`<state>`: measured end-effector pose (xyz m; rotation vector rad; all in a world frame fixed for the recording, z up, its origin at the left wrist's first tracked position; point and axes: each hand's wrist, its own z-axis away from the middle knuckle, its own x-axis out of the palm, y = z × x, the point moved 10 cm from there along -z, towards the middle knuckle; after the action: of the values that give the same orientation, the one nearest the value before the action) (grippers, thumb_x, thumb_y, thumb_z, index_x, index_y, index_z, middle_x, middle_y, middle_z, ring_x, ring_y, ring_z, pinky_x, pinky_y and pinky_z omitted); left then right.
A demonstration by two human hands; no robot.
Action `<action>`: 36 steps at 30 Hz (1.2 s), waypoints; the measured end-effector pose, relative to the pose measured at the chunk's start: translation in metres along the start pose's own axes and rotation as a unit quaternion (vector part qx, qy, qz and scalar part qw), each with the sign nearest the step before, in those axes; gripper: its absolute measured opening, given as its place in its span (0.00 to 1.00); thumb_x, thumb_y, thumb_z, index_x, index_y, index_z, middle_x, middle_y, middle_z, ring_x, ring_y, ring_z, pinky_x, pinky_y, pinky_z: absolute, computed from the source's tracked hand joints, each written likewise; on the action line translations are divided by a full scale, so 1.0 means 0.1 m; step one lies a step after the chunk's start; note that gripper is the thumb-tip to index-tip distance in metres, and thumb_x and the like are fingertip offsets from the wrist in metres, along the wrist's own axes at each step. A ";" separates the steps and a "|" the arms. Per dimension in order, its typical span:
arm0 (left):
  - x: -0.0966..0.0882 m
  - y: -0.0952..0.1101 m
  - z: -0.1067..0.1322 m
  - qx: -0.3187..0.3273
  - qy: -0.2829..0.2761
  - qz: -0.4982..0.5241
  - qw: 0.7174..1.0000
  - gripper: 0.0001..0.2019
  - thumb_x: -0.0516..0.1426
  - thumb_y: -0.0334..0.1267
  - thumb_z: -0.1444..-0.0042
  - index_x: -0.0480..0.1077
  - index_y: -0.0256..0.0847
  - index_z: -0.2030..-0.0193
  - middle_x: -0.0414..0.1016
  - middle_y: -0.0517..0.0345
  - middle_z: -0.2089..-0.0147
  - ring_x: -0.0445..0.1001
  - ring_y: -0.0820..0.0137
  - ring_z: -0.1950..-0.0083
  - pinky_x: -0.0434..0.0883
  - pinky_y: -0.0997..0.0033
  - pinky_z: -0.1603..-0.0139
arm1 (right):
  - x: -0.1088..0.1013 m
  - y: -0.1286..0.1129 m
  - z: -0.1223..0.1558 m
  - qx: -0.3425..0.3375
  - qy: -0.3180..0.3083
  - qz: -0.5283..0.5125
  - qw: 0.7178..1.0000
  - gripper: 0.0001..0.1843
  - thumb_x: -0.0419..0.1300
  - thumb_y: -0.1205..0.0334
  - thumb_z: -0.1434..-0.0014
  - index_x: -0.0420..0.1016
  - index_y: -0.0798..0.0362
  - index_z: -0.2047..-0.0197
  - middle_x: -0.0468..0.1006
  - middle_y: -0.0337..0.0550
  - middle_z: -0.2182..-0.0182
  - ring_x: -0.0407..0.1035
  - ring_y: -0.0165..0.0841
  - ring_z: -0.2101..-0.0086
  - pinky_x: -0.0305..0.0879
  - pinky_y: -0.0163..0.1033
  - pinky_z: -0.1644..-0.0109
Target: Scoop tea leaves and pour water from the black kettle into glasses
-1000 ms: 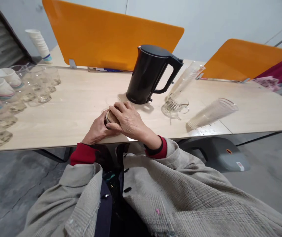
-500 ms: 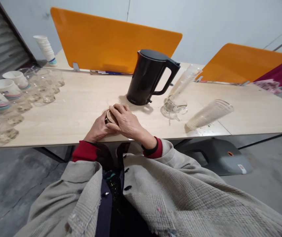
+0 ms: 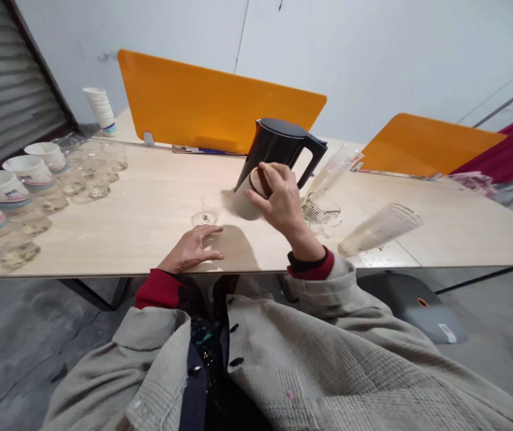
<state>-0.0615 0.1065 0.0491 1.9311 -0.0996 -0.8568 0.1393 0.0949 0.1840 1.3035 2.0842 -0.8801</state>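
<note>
Hands apart: right hand (image 3: 281,200) clamps a tilted beige cylindrical container (image 3: 243,205) against a black electric kettle (image 3: 278,136); open left hand (image 3: 191,251) rests on the tabletop (image 3: 157,209), small glass (image 3: 208,209) at 1 o'clock.

Bright, even indoor light; soft shadow (image 3: 233,248) from right hand (image 3: 281,200); edges bent, wide-angle.
</note>
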 end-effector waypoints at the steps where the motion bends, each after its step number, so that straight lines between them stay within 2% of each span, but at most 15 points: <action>1: 0.01 0.01 0.00 0.009 -0.004 -0.015 1.000 0.33 0.75 0.54 0.51 0.81 0.44 0.39 0.82 0.42 0.32 0.78 0.46 0.28 0.71 0.38 0.22 | 0.04 0.04 -0.15 -0.004 0.003 0.009 1.000 0.38 0.61 0.42 0.28 0.66 0.47 0.21 0.70 0.60 0.34 0.62 0.63 0.32 0.61 0.75 0.26; 4: 0.03 0.01 0.00 0.023 -0.014 -0.031 0.999 0.31 0.74 0.54 0.48 0.82 0.46 0.39 0.83 0.44 0.33 0.79 0.47 0.30 0.73 0.39 0.24 | 0.34 0.10 -0.59 -0.012 -0.002 0.011 1.000 0.39 0.60 0.40 0.28 0.65 0.49 0.21 0.68 0.61 0.33 0.61 0.64 0.32 0.58 0.77 0.26; 9: 0.07 0.02 0.01 0.048 -0.020 -0.024 0.998 0.31 0.75 0.56 0.49 0.83 0.47 0.40 0.84 0.44 0.35 0.79 0.46 0.30 0.74 0.38 0.25 | 1.10 0.11 -1.08 0.006 -0.043 -0.013 0.999 0.39 0.62 0.41 0.29 0.67 0.52 0.24 0.69 0.62 0.33 0.62 0.62 0.33 0.58 0.72 0.24; 14: 0.13 0.02 0.02 0.051 -0.037 -0.037 0.997 0.31 0.77 0.51 0.49 0.82 0.47 0.39 0.84 0.44 0.36 0.78 0.45 0.30 0.74 0.37 0.25 | 1.67 0.12 -1.15 0.041 -0.107 -0.014 0.993 0.36 0.65 0.48 0.32 0.72 0.57 0.27 0.71 0.64 0.32 0.64 0.58 0.34 0.62 0.64 0.25; 17: 0.15 0.03 0.02 0.053 -0.044 -0.053 0.996 0.31 0.77 0.51 0.48 0.82 0.46 0.38 0.84 0.44 0.36 0.78 0.46 0.29 0.73 0.38 0.24 | 1.87 0.15 -1.11 0.048 -0.136 -0.022 0.989 0.36 0.66 0.48 0.33 0.72 0.57 0.27 0.72 0.64 0.32 0.63 0.58 0.34 0.64 0.64 0.27; 20: 0.15 0.02 0.02 0.054 -0.047 -0.061 0.996 0.30 0.76 0.51 0.48 0.82 0.49 0.38 0.85 0.46 0.36 0.77 0.47 0.29 0.73 0.38 0.24 | 1.97 0.16 -1.10 0.039 -0.149 -0.021 0.988 0.38 0.67 0.48 0.33 0.72 0.59 0.27 0.72 0.64 0.31 0.63 0.58 0.34 0.62 0.61 0.26; 23: 0.14 0.02 0.01 0.054 -0.045 -0.057 0.996 0.30 0.76 0.51 0.48 0.82 0.50 0.39 0.85 0.47 0.36 0.78 0.47 0.30 0.73 0.38 0.24 | 2.02 0.13 -1.13 0.023 -0.162 -0.019 0.986 0.38 0.68 0.46 0.33 0.73 0.59 0.27 0.72 0.62 0.30 0.63 0.57 0.34 0.60 0.59 0.25; 26: 0.11 0.03 0.01 0.054 -0.038 -0.042 0.997 0.29 0.76 0.52 0.49 0.83 0.50 0.41 0.85 0.46 0.37 0.79 0.46 0.31 0.75 0.38 0.25 | 2.00 0.12 -1.16 0.012 -0.177 -0.025 0.984 0.42 0.68 0.39 0.32 0.71 0.58 0.25 0.69 0.63 0.27 0.63 0.57 0.32 0.59 0.59 0.24; 28: 0.09 0.04 0.01 0.049 -0.028 -0.026 0.998 0.27 0.75 0.52 0.48 0.84 0.49 0.43 0.85 0.46 0.37 0.79 0.46 0.31 0.76 0.38 0.26 | 1.88 0.15 -1.14 0.017 -0.172 -0.027 0.985 0.46 0.65 0.36 0.31 0.68 0.60 0.23 0.66 0.65 0.24 0.60 0.58 0.27 0.57 0.60 0.22; 30: 0.04 0.01 0.03 0.023 0.002 0.006 1.000 0.23 0.73 0.51 0.45 0.84 0.47 0.45 0.86 0.45 0.39 0.82 0.49 0.35 0.78 0.41 0.29 | 1.64 0.22 -1.06 0.030 -0.142 -0.032 0.989 0.46 0.60 0.33 0.28 0.66 0.58 0.21 0.65 0.64 0.23 0.57 0.56 0.24 0.55 0.60 0.20; 31: -0.02 -0.05 0.04 -0.003 0.038 0.026 0.999 0.20 0.71 0.51 0.42 0.84 0.45 0.46 0.86 0.45 0.41 0.84 0.51 0.39 0.81 0.43 0.32 | 1.49 0.26 -0.99 0.037 -0.117 -0.039 0.992 0.45 0.56 0.32 0.26 0.66 0.56 0.21 0.66 0.62 0.23 0.57 0.54 0.23 0.55 0.59 0.19; 33: -0.22 -0.21 0.10 -0.067 0.146 0.062 0.985 0.17 0.65 0.50 0.37 0.83 0.43 0.49 0.87 0.47 0.46 0.86 0.55 0.46 0.83 0.46 0.38 | 1.18 0.34 -0.78 0.049 -0.067 -0.063 0.995 0.43 0.48 0.29 0.24 0.70 0.51 0.23 0.71 0.58 0.25 0.62 0.51 0.25 0.59 0.60 0.20; 35: -0.41 -0.37 0.20 -0.113 0.255 0.080 0.957 0.16 0.61 0.47 0.35 0.81 0.42 0.47 0.87 0.48 0.46 0.85 0.57 0.45 0.83 0.48 0.39 | 0.95 0.38 -0.51 0.061 -0.040 -0.093 0.993 0.44 0.41 0.28 0.23 0.74 0.50 0.26 0.77 0.56 0.30 0.69 0.49 0.29 0.65 0.59 0.23; 36: -0.46 -0.43 0.24 -0.122 0.289 0.081 0.946 0.18 0.61 0.46 0.36 0.80 0.42 0.44 0.86 0.46 0.42 0.84 0.56 0.41 0.83 0.48 0.38 | 0.90 0.39 -0.36 0.066 -0.040 -0.106 0.991 0.45 0.38 0.28 0.22 0.76 0.50 0.28 0.80 0.56 0.33 0.73 0.48 0.32 0.69 0.58 0.26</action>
<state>-0.1223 0.1298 0.0321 1.8326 0.1888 -0.1601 0.1359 0.1862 0.1334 1.1052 2.1604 -1.1606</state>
